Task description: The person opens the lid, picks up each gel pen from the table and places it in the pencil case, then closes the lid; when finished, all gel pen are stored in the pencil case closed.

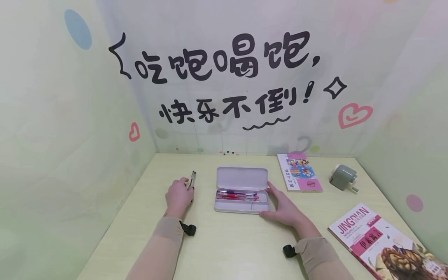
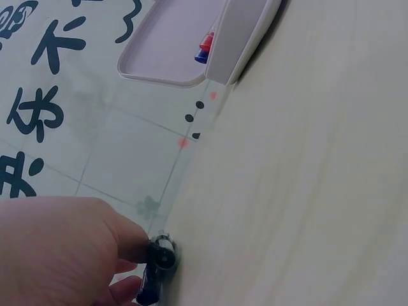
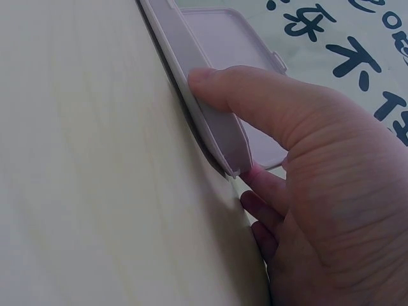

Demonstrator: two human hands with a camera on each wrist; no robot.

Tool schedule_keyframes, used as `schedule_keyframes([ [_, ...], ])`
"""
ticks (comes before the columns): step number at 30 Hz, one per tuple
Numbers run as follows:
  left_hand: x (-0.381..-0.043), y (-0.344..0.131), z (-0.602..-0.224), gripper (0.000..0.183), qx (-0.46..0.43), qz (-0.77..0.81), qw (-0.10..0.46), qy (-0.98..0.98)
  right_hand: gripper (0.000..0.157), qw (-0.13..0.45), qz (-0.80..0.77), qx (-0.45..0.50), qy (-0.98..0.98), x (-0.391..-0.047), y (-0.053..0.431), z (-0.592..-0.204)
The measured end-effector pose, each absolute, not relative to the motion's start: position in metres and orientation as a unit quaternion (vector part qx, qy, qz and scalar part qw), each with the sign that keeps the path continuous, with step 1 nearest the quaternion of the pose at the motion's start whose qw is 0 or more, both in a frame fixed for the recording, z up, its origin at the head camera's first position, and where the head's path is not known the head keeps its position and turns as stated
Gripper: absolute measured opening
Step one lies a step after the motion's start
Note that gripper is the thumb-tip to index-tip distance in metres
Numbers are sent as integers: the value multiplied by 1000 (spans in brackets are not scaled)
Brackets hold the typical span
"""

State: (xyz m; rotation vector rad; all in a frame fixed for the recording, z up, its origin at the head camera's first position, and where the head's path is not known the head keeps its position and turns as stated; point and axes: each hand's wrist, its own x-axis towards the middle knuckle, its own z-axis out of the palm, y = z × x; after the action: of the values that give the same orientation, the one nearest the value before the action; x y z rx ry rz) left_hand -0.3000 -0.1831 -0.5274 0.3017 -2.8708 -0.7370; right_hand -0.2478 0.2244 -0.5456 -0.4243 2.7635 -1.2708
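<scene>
On the table stands a pale lilac pencil case (image 1: 241, 179) with its lid raised and leaning back. Red and blue pens (image 1: 234, 196) lie in its long rear compartment. My right hand (image 1: 282, 208) grips the right end of the case, thumb along the front wall (image 3: 220, 124) and fingers round the far side. To the left of the case, my left hand (image 1: 179, 196) pinches dark-ended pens (image 2: 162, 252) between thumb and fingers, apparently two. Their upper ends point away from me, and the palm hides part of them.
Behind the case to the right lies a pink-and-white book (image 1: 300, 173), with a grey-green pencil sharpener (image 1: 343, 177) beside it. A magazine (image 1: 381, 241) covers the near right corner. A printed wall sheet (image 1: 227, 136) closes off the back edge.
</scene>
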Motion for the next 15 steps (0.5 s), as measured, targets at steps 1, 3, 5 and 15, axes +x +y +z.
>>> schedule_keyframes([
  [1, -300, -184, -528, 45, 104, -246, 81, -960, 130, 35, -411, -140, 900, -248, 224, -545],
  [3, -300, -186, -529, 45, 106, -243, 79, -961, 130, 36, -410, -138, 901, -248, 224, -546],
  [5, -301, -187, -530, 45, 107, -243, 77, -961, 130, 36, -411, -138, 901, -249, 224, -546],
  [15, -301, -200, -528, 32, 122, -267, 78, -953, 130, 37, -410, -139, 901, -248, 224, -545],
])
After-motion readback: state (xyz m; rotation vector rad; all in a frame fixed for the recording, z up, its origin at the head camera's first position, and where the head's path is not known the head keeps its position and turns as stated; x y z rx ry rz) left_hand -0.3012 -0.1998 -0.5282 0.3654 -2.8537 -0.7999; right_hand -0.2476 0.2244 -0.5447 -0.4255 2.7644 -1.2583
